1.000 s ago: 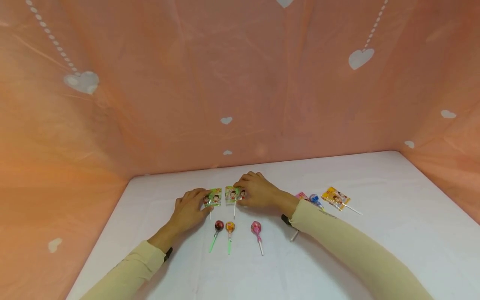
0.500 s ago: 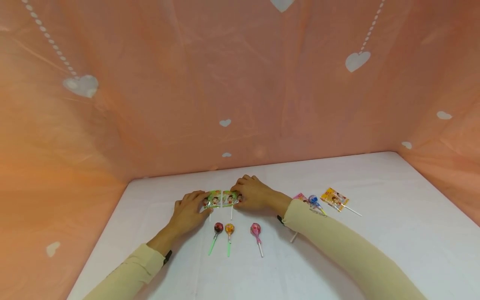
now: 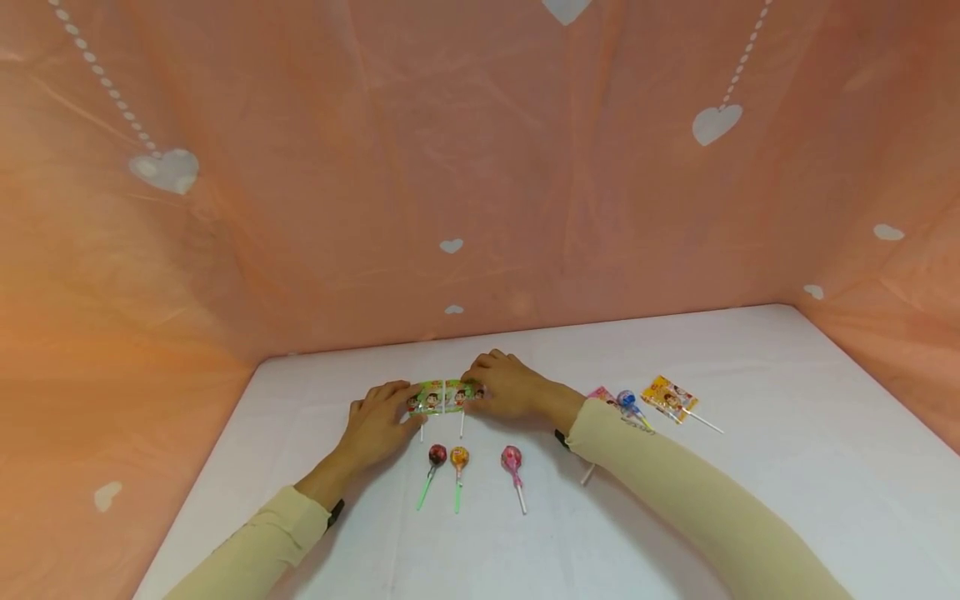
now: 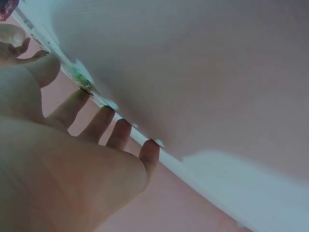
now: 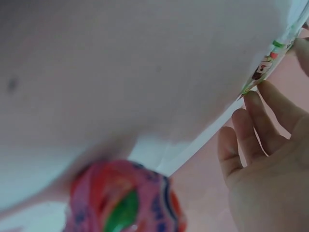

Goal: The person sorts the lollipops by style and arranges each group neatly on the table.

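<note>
Two flat green-wrapped lollipops lie side by side near the back of the table in the head view, their white sticks pointing toward me. My left hand (image 3: 378, 429) holds the left green lollipop (image 3: 431, 398) by its outer side, thumb at the lower edge and index finger at the upper. The right green lollipop (image 3: 457, 396) is held the same way by my right hand (image 3: 504, 387), which hides part of its wrapper. A narrow pale line separates the two wrappers. In the left wrist view the other fingertips (image 4: 124, 126) rest on the tabletop.
Nearer me lie a dark red lollipop (image 3: 437, 455), an orange one (image 3: 459, 457) and a pink one (image 3: 512, 457). Rightward are a pink wrapper (image 3: 602, 396), a blue lollipop (image 3: 627, 400) and a yellow-wrapped lollipop (image 3: 670, 398). My right forearm passes over a white stick (image 3: 588, 473).
My right hand has slid its green lollipop leftward, narrowing the gap between the two wrappers. The left hand has stayed almost still. In the last half second hardly anything moved.
</note>
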`<state>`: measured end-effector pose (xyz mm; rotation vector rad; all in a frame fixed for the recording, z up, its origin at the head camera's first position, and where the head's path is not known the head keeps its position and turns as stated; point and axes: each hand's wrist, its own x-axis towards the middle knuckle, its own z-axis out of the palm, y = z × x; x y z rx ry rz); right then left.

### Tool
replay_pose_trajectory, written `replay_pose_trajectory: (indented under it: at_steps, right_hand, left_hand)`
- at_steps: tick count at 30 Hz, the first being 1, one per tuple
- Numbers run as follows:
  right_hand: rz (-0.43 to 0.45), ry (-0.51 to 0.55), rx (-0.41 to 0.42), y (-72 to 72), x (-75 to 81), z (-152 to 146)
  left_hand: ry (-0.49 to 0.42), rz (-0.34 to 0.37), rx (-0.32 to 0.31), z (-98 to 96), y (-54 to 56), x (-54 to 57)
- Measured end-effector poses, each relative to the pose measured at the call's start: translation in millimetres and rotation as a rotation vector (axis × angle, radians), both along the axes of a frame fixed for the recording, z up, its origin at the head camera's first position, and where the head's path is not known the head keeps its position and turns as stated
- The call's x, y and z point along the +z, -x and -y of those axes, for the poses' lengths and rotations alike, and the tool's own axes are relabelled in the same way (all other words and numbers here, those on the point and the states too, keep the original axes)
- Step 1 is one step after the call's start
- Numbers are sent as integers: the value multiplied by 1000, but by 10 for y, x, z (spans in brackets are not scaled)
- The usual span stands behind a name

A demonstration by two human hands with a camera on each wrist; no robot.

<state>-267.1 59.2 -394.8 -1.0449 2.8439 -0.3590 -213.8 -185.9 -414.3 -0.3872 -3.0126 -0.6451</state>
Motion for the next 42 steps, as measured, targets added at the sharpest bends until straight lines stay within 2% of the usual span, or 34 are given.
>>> replay_pose_trajectory:
  at_steps: [22,27,33,42]
  right_hand:
    - [-28,-24,22,39,5,44]
    - [-16,-3,17,8,-3,31]
    - [8,-26,3,-1,-27,40]
    - [-11,-35,21,0,-19,68]
  left_hand:
    - [26,-18,18,-1,36,-15]
    - [20,-9,16,-2,23,-26]
    - [24,-1,17,-14,2,-32]
    - [24,-19,18,-20,-17,-14]
